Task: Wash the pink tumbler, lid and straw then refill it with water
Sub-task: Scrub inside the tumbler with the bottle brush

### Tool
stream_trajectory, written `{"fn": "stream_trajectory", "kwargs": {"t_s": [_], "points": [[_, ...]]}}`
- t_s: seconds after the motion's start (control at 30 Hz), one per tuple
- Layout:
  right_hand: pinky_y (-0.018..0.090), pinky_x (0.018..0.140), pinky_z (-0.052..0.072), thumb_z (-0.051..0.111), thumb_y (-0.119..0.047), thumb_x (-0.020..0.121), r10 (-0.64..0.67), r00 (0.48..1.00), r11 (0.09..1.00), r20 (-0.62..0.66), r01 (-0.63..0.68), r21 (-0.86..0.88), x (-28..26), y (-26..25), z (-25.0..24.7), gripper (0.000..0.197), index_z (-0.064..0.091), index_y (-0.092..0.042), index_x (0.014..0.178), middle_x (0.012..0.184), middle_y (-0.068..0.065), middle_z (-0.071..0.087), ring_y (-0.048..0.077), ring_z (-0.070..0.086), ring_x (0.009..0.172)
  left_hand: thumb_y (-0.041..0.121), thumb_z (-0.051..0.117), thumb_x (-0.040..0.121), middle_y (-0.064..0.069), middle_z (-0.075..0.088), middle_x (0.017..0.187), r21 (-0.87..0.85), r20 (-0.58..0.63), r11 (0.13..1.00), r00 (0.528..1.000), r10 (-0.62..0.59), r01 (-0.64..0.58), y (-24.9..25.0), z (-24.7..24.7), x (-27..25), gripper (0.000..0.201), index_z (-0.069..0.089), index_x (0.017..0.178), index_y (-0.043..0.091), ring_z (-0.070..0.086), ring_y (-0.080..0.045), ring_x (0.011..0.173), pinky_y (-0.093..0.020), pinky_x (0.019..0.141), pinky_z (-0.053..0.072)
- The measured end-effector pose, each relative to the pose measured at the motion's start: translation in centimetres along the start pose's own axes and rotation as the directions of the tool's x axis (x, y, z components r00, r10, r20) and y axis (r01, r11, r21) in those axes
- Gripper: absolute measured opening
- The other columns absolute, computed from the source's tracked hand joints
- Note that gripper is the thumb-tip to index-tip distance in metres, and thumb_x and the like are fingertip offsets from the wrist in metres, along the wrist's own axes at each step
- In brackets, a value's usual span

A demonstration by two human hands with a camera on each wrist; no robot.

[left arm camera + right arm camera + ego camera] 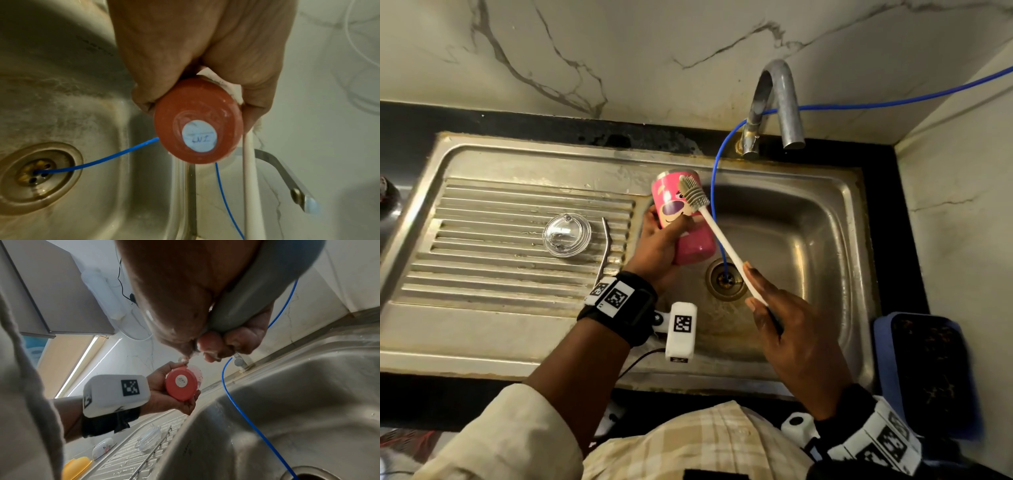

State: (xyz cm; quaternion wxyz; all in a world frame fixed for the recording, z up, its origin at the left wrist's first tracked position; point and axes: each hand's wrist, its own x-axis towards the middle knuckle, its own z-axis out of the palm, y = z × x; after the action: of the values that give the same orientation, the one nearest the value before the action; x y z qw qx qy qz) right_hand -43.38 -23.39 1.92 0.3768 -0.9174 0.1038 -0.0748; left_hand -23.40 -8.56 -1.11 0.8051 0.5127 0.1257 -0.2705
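Left hand (657, 246) fingers wrapped round the pink tumbler (681, 219), holding it tilted, mouth away, above the sink basin's (808, 219) left edge. Right hand (787, 325) fingers closed on the handle of the bottle brush (722, 236), grey head resting on the tumbler's outer wall near the rim. Clear lid (566, 234) and metal straw (604, 250) lie side by side on the drainboard (482, 240), apart.

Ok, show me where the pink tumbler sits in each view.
Head: pink tumbler centre, gripped by the left hand.
Left wrist: centre, its base with a round sticker faces the camera.
Right wrist: centre-left, small.
Shared landmark: blue tube into the drain.
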Motion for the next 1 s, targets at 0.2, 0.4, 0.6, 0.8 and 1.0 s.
{"fn": "stream_trajectory", "kwargs": {"t_s": [0.2, 0.4, 0.6, 0.8, 1.0], "points": [[0.034, 0.062, 0.054, 0.053, -0.035, 0.108, -0.004, 0.998, 0.998, -0.057, 0.0, -0.058, 1.2, -0.3, -0.4, 0.051, 0.044, -0.039, 0.158, 0.084, -0.016, 0.054, 0.006, 0.052, 0.068, 0.005, 0.077, 0.075, -0.027, 0.059, 0.139, -0.006, 0.084, 0.998, 0.994, -0.065, 0.066, -0.9, 0.5, -0.5, 0.084, 0.039, 0.15, 0.006, 0.069, -0.034, 0.11, -0.047, 0.076, 0.063], [0.042, 0.062, 0.055, 0.046, -0.045, 0.108, -0.005, 1.0, 0.999, -0.011, 0.005, -0.04, 0.3, -0.4, -0.3, 0.05, 0.041, -0.044, 0.158, 0.085, -0.017, 0.053, 0.011, 0.056, 0.069, 0.009, 0.075, 0.075, -0.016, 0.066, 0.119, -0.038, 0.049, 0.999, 0.998, -0.036, 0.038, 0.1, -0.1, 0.0, 0.077, 0.046, 0.147, 0.005, 0.071, -0.03, 0.101, -0.046, 0.072, 0.063], [0.036, 0.061, 0.053, 0.056, -0.034, 0.106, -0.02, 0.998, 0.993, -0.062, 0.013, -0.117, 2.1, -1.5, -0.6, 0.051, 0.048, -0.036, 0.157, 0.081, -0.01, 0.06, 0.011, 0.057, 0.068, 0.016, 0.084, 0.063, -0.022, 0.064, 0.123, -0.039, 0.114, 0.997, 0.992, -0.055, 0.059, -0.3, 0.9, -0.9, 0.089, 0.049, 0.144, 0.001, 0.068, -0.035, 0.107, -0.044, 0.074, 0.063], [0.024, 0.064, 0.044, 0.051, -0.042, 0.107, -0.002, 1.0, 1.0, -0.017, 0.001, -0.026, 0.5, -0.8, -0.5, 0.05, 0.045, -0.041, 0.157, 0.082, -0.024, 0.045, -0.003, 0.044, 0.068, 0.019, 0.083, 0.059, -0.019, 0.064, 0.12, -0.039, 0.061, 0.999, 0.998, -0.01, 0.012, 0.7, 0.0, 0.0, 0.091, 0.05, 0.142, 0.003, 0.067, -0.036, 0.107, -0.052, 0.075, 0.064], [0.02, 0.061, 0.038, 0.056, -0.034, 0.106, 0.024, 0.998, 0.997, -0.057, -0.027, -0.068, 1.5, -1.0, -1.0, 0.053, 0.044, -0.04, 0.158, 0.075, -0.026, 0.042, -0.004, 0.043, 0.063, 0.011, 0.072, 0.074, -0.012, 0.07, 0.111, 0.014, 0.131, 1.0, 0.991, -0.023, 0.021, -0.1, 0.9, -0.4, 0.058, 0.058, 0.13, 0.013, 0.072, -0.028, 0.1, -0.044, 0.074, 0.064]]}}
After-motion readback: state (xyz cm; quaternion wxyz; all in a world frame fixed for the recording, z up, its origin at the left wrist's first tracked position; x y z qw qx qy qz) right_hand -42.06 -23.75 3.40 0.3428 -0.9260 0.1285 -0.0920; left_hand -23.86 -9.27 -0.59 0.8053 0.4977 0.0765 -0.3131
